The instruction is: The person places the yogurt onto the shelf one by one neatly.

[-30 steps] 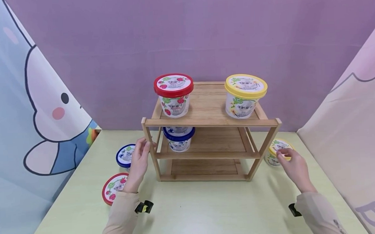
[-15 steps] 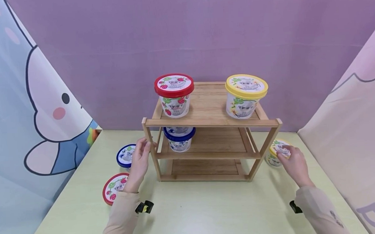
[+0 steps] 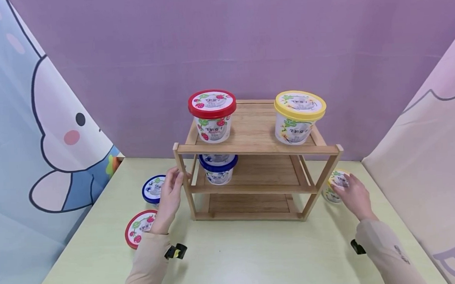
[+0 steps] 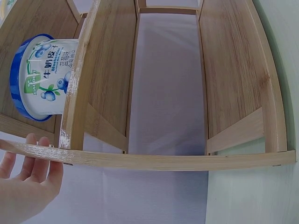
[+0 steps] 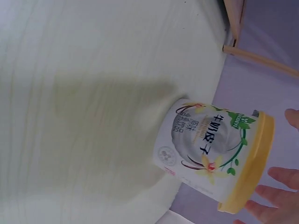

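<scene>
My left hand [image 3: 170, 195] holds the left front post of a three-tier bamboo shelf [image 3: 250, 149], fingers passing behind the post in the left wrist view. On the right, my right hand [image 3: 352, 194] is over a tub with a yellow lid [image 5: 210, 149] that stands upright on the table. In the right wrist view, fingers [image 5: 275, 193] reach the lid's edge, while the thumb [image 5: 292, 117] stays apart from it. A red-lidded tub [image 3: 213, 127] and another yellow-lidded tub [image 3: 295, 128] stand on the top tier. On the middle tier is a blue-lidded tub [image 4: 51, 77].
Left of the shelf, a blue-lidded tub [image 3: 152, 189] and a red-lidded tub [image 3: 137, 228] stand on the pale table [image 3: 236, 256], partly behind the left hand and arm. A purple cloth [image 3: 246, 43] hangs behind the shelf, with printed cloths at both sides.
My right hand has shifted slightly left and up, closer over the yellow-lidded tub on the table. The left hand keeps its place on the shelf post.
</scene>
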Tool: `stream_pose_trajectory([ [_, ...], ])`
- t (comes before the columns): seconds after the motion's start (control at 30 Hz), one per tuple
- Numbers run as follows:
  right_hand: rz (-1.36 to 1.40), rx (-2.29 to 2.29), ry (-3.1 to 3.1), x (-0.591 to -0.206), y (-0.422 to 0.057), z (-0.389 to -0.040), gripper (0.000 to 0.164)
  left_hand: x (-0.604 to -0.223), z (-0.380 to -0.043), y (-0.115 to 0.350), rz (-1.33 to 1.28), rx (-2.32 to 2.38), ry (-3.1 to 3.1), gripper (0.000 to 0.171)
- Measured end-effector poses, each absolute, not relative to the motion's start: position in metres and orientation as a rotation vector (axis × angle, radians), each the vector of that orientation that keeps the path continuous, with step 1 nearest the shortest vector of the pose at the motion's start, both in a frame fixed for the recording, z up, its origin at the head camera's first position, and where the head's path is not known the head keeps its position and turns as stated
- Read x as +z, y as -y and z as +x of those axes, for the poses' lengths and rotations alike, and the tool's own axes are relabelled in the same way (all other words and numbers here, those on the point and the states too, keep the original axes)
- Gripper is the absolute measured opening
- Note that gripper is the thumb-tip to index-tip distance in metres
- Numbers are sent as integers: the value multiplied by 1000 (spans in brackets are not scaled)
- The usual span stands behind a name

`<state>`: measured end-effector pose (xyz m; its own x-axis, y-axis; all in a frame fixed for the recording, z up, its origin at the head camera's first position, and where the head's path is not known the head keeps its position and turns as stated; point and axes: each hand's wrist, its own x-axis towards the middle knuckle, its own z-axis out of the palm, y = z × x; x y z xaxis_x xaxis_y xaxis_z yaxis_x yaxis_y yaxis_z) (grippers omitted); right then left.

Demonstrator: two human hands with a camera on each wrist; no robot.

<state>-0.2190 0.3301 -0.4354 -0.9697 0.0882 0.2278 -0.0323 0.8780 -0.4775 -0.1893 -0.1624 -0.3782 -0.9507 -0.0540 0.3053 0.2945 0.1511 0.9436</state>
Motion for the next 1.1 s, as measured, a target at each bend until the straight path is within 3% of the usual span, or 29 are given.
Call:
stream_pose_trajectory([
  [0.53, 59, 657, 2756, -450, -335, -221, 53, -378, -188, 162, -230, -1875, 2172, 35],
  [1.1, 119, 747, 2785, -450, -350, -226, 52, -379, -189, 162, -240, -1864, 2149, 34],
])
